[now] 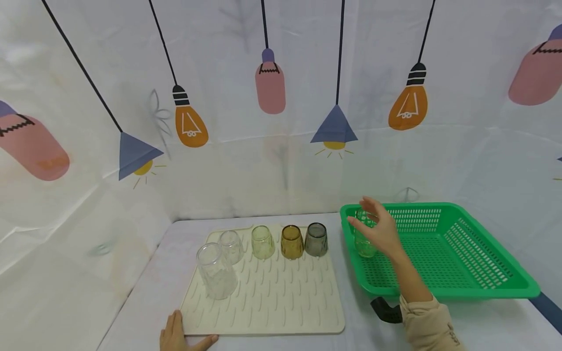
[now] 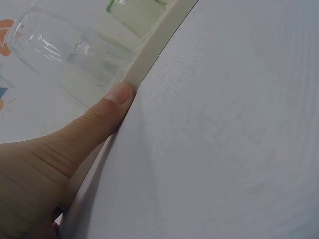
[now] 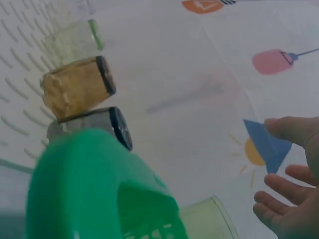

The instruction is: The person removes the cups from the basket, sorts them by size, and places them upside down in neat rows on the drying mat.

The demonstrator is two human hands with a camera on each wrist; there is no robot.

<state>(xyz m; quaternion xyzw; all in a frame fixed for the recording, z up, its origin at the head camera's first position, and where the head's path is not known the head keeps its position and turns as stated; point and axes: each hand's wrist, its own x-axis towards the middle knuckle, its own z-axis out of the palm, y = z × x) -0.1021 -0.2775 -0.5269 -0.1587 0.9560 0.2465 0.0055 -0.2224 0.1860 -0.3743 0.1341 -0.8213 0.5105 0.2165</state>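
My right hand (image 1: 383,233) hangs over the left end of a green plastic basket (image 1: 443,292), thumb and fingers spread apart. Just below and behind it, a pale green drinking glass (image 1: 363,247) stands inside the basket. In the right wrist view a gap shows between the right hand (image 3: 294,194) and the glass (image 3: 208,219). My left hand (image 1: 176,335) rests at the front left corner of a cream draining mat (image 1: 281,302). Its thumb (image 2: 107,107) lies straight along the mat's front edge in the left wrist view.
Along the mat's back stand a small clear glass (image 1: 231,247), a light green glass (image 1: 262,243), an amber glass (image 1: 291,243) and a grey glass (image 1: 316,240). A tall clear glass (image 1: 217,273) stands nearer its left side. A patterned sheet (image 1: 281,170) hangs behind the table.
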